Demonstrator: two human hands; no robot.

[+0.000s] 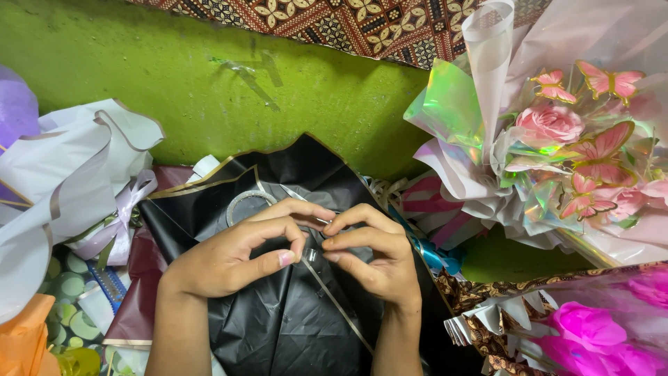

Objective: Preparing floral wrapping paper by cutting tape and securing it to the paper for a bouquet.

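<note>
Both forearms rise from the bottom edge, and the left hand [240, 254] and right hand [369, 254] meet over a crinkled black wrapping sheet with a thin gold border [292, 313] that lies spread beneath them, low in the middle of the view. Each hand is nearly closed, thumb and forefinger pinched on a small clear strip of sticky tape [311, 252] stretched between them just above the sheet. To my eye the piece is being peeled or readied, and doing it well means keeping it taut, holding only its very ends so the glue stays clean, and not letting it curl onto itself or onto the fingertips. The tape is glossy, short and almost see-through, so its exact edges are hard to tell. Just behind the left hand a clear roll of tape [245, 205] rests on the black sheet. Farther left lie folded white wrapping sheets with a brownish edge [76, 167] and a pale lilac ribbon [125, 216]. To the right stands a pink rose bouquet with paper butterflies in iridescent and pale pink wrap [557, 139], and below it a magenta flower bouquet [598, 334]. A bright green wall [174, 76] closes the back, with a brown patterned batik cloth [362, 24] above it.
</note>
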